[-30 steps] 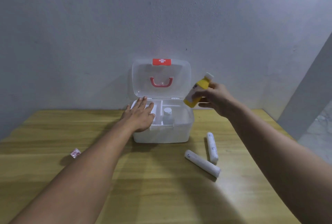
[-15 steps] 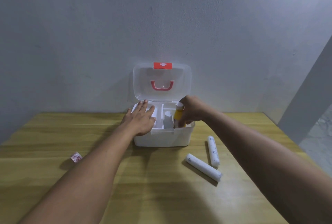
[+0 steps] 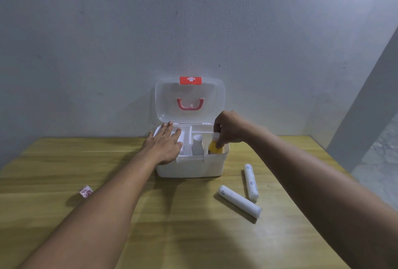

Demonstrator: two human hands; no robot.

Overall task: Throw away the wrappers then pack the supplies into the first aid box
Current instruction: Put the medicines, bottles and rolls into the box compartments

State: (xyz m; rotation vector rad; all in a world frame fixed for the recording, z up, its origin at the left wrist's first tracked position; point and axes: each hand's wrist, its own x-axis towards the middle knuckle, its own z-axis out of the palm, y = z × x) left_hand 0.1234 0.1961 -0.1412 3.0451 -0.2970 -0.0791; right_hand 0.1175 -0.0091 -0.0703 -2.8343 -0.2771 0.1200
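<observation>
Right hand (image 3: 231,128), at centre frame, has its grip closed around the cap end of the yellow bottle (image 3: 215,147), which stands upright in the right compartment of the box (image 3: 191,167), just beside a white bottle (image 3: 197,144). Left hand (image 3: 164,146) lies flat and open, fingers spread, on the box's left rim and tray, gripping nothing. Behind both hands the clear lid (image 3: 189,100) stands open against the wall, its red handle and red cross latch showing. Right of the box, two white rolls (image 3: 251,182) (image 3: 239,201) lie on the tabletop (image 3: 64,161), near each other. A small pink wrapper (image 3: 85,191) lies at lower left, well apart from the box.
</observation>
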